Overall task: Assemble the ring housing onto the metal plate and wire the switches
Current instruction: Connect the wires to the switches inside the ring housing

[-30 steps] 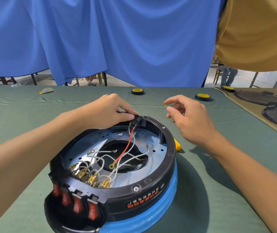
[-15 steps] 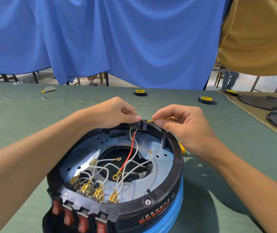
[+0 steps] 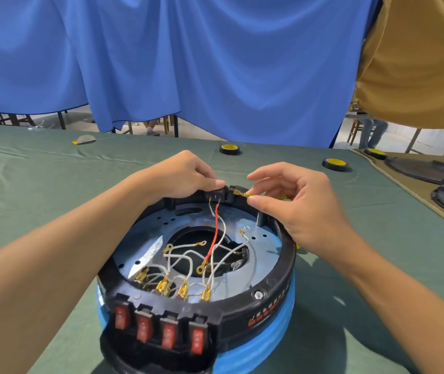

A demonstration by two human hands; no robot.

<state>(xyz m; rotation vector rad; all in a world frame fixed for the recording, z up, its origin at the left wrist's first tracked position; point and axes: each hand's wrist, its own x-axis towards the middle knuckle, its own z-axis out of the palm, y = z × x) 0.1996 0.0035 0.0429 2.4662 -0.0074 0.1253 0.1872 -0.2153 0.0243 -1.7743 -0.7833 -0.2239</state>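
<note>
Nearest me, the red switches [image 3: 158, 332] front the ring housing [image 3: 274, 271], seated on the metal plate [image 3: 258, 255] over a blue base [image 3: 277, 322]. At its far rim my left hand [image 3: 185, 175] presses the socket [image 3: 215, 194] while my right hand [image 3: 293, 195] pinches a brass terminal [image 3: 238, 193]. Beyond, open green tabletop [image 3: 40, 184] reaches two tape rolls [image 3: 230, 149].

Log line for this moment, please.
left hand: steadying socket on ring housing far rim | right hand: pinching brass terminal at socket | red wire: loose over metal plate
</note>
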